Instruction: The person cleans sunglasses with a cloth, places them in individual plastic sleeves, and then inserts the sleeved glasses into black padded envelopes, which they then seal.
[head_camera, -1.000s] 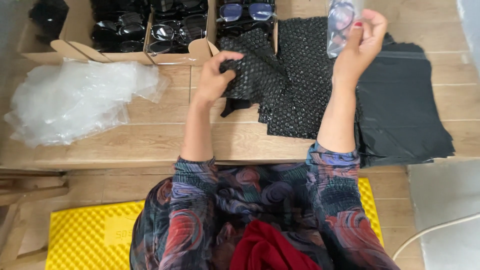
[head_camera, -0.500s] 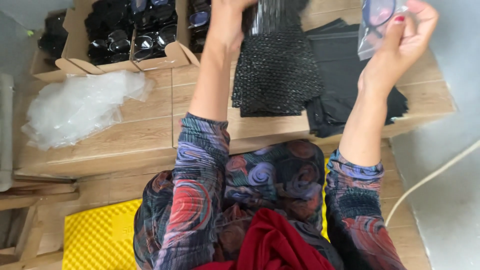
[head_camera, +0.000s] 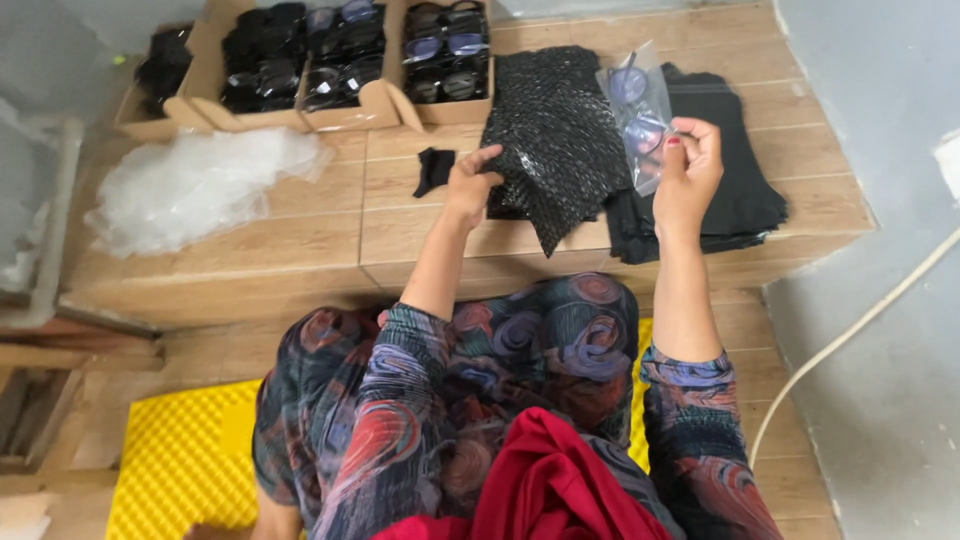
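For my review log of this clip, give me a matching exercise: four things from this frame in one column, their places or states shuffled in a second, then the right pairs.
Things:
1. clear bag with glasses
2. black bubble-wrap pouches
3. clear plastic bags
4. cardboard boxes

Places or states:
A. piled loose on the left of the wooden floor
B. held up in the right hand
C. at the far edge, filled with dark glasses
D. gripped at the edge by the left hand

Pairs: 1-B, 2-D, 3-A, 4-C
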